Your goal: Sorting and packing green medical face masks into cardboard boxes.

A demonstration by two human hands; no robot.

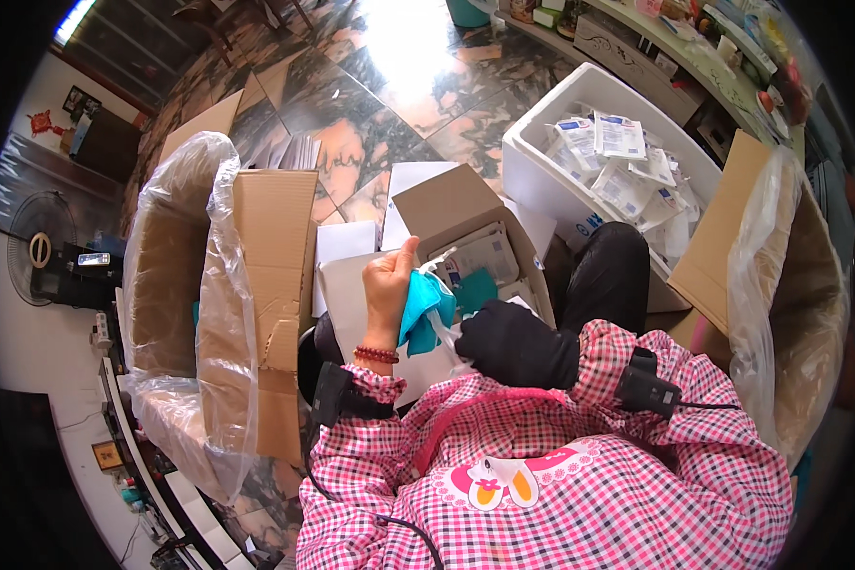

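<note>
My bare left hand point(388, 285), with a red bead bracelet at its wrist, is closed round a teal fabric-like piece point(418, 313) with white straps. My right hand point(513, 347) wears a black glove and is closed beside it. A whitish, translucent strip point(444, 334) runs from the teal piece toward the gloved fingers, which seem to grip it; their tips are hidden. Just beyond my hands stands an open brown-flapped carton point(532, 249). Inside lie flat white packets point(489, 252) and another teal piece point(475, 290).
A white foam box point(532, 161) full of flat printed packets point(620, 136) stands at far right. Cardboard boxes lined with clear plastic flank me, one at left point(275, 285) and one at right point(717, 237). A fan point(43, 249) is at far left, a cluttered shelf point(627, 52) at upper right.
</note>
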